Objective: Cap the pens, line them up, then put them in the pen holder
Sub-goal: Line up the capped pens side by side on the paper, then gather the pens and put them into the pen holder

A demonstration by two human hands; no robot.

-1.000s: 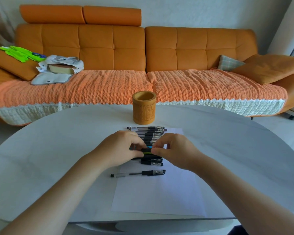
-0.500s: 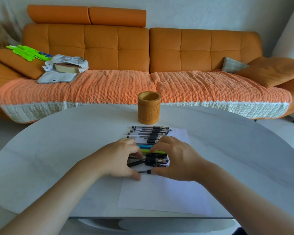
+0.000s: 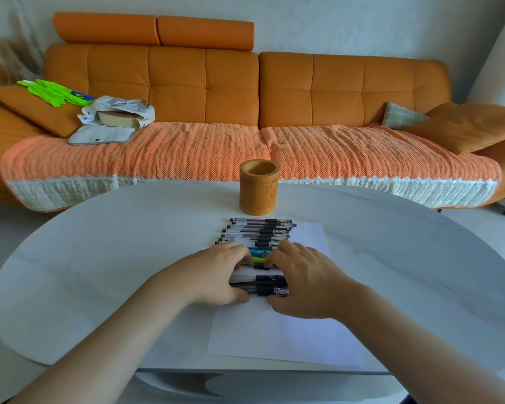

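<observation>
Several capped pens (image 3: 260, 231) lie side by side in a row on a white sheet of paper (image 3: 289, 330), mostly black, with a blue one and a yellow-green one among them. My left hand (image 3: 216, 275) cups the left ends of the nearest pens. My right hand (image 3: 301, 281) cups their right ends. Both thumbs sit against the closest black pen (image 3: 264, 290), and the fingers curl over pens farther up the row, hiding their ends. An empty tan cylindrical pen holder (image 3: 259, 191) stands upright just beyond the row.
The paper lies on a white oval table (image 3: 99, 272). Behind the table's far edge runs an orange sofa (image 3: 245, 91) with cushions, a bag and green gloves on it.
The single pen that lay apart near me now sits against the row. Both hands left the middle of the row, came toward me and closed around the nearest pens.
</observation>
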